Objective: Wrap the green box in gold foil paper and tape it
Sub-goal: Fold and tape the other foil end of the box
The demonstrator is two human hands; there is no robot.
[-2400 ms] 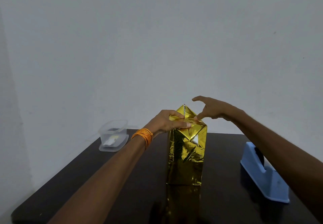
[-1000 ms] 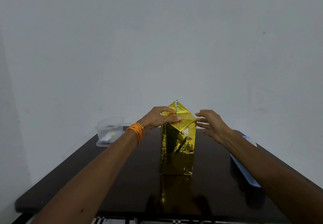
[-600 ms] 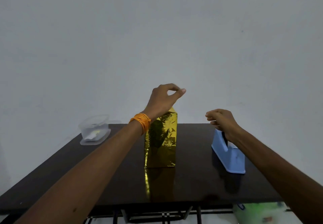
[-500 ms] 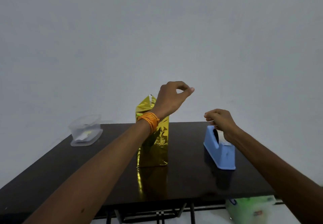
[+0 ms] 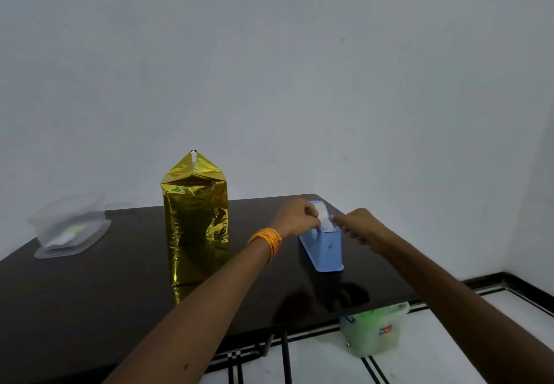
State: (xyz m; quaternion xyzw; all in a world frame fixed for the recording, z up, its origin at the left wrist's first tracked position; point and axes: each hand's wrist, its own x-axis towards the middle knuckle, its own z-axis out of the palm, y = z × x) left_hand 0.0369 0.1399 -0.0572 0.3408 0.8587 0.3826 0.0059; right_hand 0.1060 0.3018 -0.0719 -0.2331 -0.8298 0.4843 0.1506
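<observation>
The box wrapped in gold foil (image 5: 196,221) stands upright on the dark table (image 5: 90,287), its top flap sticking up in a point, with no hand on it. To its right sits a blue tape dispenser (image 5: 325,248). Both hands meet above the dispenser. My left hand (image 5: 295,218), with an orange band at the wrist, holds the tape roll end at the dispenser's top. My right hand (image 5: 358,223) pinches a strip of pale tape (image 5: 324,218) between thumb and fingers.
A clear plastic container (image 5: 70,229) with a lid sits at the table's far left. A green plastic bag (image 5: 373,331) lies on the tiled floor under the table's right front edge. A plain wall stands close behind the table.
Both hands left the gold box's top. The left hand swung right over to the dispenser, and the right hand now pinches tape there. The view shifted right and down.
</observation>
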